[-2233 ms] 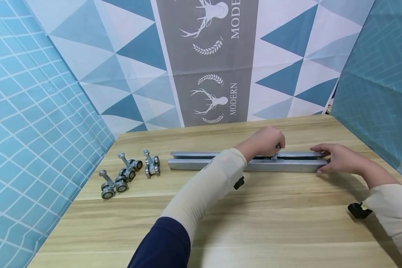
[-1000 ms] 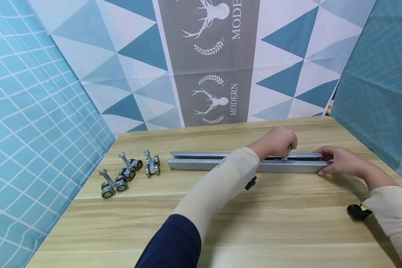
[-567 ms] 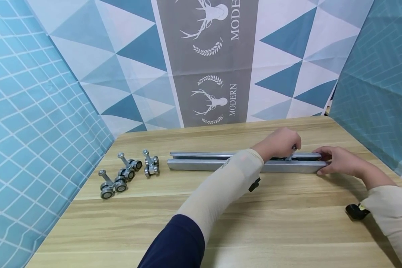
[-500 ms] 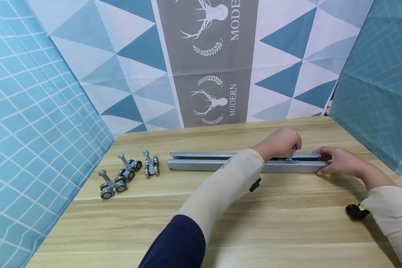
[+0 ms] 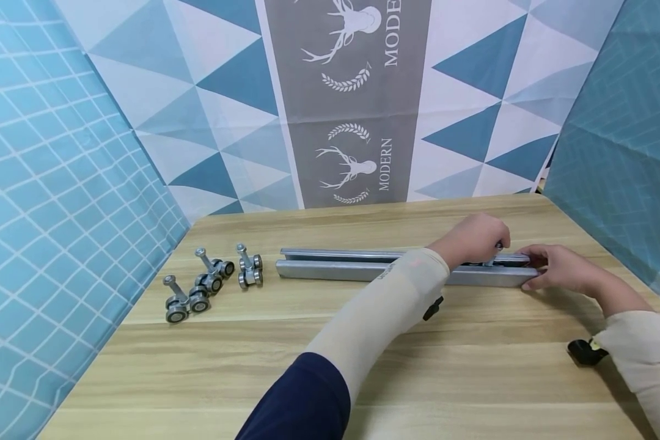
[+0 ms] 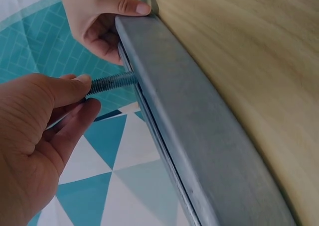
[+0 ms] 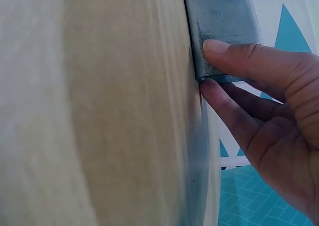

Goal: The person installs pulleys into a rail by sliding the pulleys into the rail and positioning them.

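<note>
A metal track rail with a slot along its top lies across the wooden table. My left hand pinches the threaded bolt of a trolley roller near the rail's right end. The bolt stands out of the slot; its wheels are hidden inside the rail. My right hand grips the right end of the rail; in the right wrist view its thumb presses on the side, with fingers at the end.
Three loose trolley rollers with wheels and upright bolts, a left one, a middle one and a right one, stand left of the rail. Patterned cloth hangs behind the table, with blue cloth on the left.
My left hand has moved to the right along the rail with the roller's bolt, closer to my right hand. The right hand keeps its hold on the rail end.
</note>
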Motion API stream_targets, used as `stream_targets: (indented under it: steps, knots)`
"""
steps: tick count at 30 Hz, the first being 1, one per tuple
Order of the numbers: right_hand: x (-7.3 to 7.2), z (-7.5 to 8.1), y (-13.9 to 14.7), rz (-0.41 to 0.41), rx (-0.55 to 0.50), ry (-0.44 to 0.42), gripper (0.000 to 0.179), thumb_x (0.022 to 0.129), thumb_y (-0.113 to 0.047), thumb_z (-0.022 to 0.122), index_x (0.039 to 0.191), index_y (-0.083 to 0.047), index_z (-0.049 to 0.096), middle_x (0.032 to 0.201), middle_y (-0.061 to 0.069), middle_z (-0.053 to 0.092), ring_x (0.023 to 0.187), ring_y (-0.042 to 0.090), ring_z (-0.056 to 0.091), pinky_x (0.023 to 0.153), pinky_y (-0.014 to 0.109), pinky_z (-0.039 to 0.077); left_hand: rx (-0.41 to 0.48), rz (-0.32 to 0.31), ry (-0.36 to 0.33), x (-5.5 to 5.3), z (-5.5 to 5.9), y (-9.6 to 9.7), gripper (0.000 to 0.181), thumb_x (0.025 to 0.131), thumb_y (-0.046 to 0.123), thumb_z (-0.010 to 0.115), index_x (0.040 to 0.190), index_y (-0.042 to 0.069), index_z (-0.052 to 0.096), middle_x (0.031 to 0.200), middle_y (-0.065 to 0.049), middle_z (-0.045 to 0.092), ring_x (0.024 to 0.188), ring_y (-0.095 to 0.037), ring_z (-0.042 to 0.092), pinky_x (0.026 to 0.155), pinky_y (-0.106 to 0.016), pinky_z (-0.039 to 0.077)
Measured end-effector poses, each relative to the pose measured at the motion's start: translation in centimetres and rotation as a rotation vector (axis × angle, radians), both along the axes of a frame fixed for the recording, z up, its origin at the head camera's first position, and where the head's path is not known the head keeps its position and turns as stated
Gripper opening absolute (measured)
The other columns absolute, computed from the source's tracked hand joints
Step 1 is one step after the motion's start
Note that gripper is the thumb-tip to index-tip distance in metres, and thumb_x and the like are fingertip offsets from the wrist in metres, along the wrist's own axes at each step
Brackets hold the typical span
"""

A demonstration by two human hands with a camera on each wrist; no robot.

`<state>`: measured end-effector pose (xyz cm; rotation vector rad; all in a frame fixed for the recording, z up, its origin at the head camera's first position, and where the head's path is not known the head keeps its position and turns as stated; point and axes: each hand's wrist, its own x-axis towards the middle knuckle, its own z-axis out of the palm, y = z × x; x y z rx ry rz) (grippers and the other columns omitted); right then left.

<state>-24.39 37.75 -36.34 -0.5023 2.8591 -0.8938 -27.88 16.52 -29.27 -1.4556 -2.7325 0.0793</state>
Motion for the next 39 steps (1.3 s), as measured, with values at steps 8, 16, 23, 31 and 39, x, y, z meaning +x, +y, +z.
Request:
stream_targets:
  steps: [8,16,23,31,39]
  knots:
    - [0.0,-0.1,0.0,0.014,-0.002,0.015,0.076,0.068,-0.018,0.088,0.125,0.016,0.051,0.11,0.019,0.065,0.09,0.006,0.057,0.071,0.02,0.049,0.055,0.033,-0.04,0.1,-0.5,0.8,0.027,0.098,0.011,0.051,0.106,0.023,0.074,0.099,0.013,0.063,0.082,-0.004,0.047,0.076,-0.013,0.038]
    - [0.1,0.0,-0.1,0.014,0.01,0.025,0.071,0.068,-0.019,0.088,0.122,0.013,0.055,0.106,0.013,0.066,0.087,0.008,0.058,0.071,0.022,0.049,0.093,0.066,-0.052,0.4,-0.9,1.5,0.028,0.099,0.014,0.052,0.113,0.026,0.073,0.11,0.016,0.066,0.097,0.003,0.057,0.087,-0.008,0.04]
    - [-0.1,-0.1,0.0,0.012,0.0,0.004,0.072,0.069,-0.015,0.087,0.125,0.015,0.052,0.109,0.016,0.066,0.089,0.008,0.058,0.069,0.023,0.049,0.133,0.11,-0.077,0.8,-0.8,2.3,0.027,0.1,0.015,0.053,0.11,0.028,0.074,0.107,0.018,0.066,0.097,0.005,0.057,0.087,-0.008,0.04]
    - [-0.1,0.0,-0.2,0.016,0.003,0.006,0.074,0.069,-0.015,0.087,0.126,0.016,0.05,0.11,0.018,0.066,0.09,0.007,0.058,0.07,0.023,0.049,0.148,0.1,-0.081,0.8,-0.7,2.3,0.025,0.099,0.019,0.055,0.112,0.028,0.074,0.109,0.018,0.066,0.101,0.005,0.057,0.088,-0.007,0.04]
    - [0.0,0.3,-0.3,0.021,0.029,0.028,0.078,0.069,-0.018,0.088,0.127,0.017,0.049,0.112,0.022,0.064,0.095,0.017,0.059,0.071,0.023,0.05,0.136,0.11,-0.11,0.8,-0.9,2.1,0.029,0.099,0.017,0.055,0.12,0.03,0.069,0.117,0.019,0.063,0.109,0.006,0.054,0.094,-0.007,0.037]
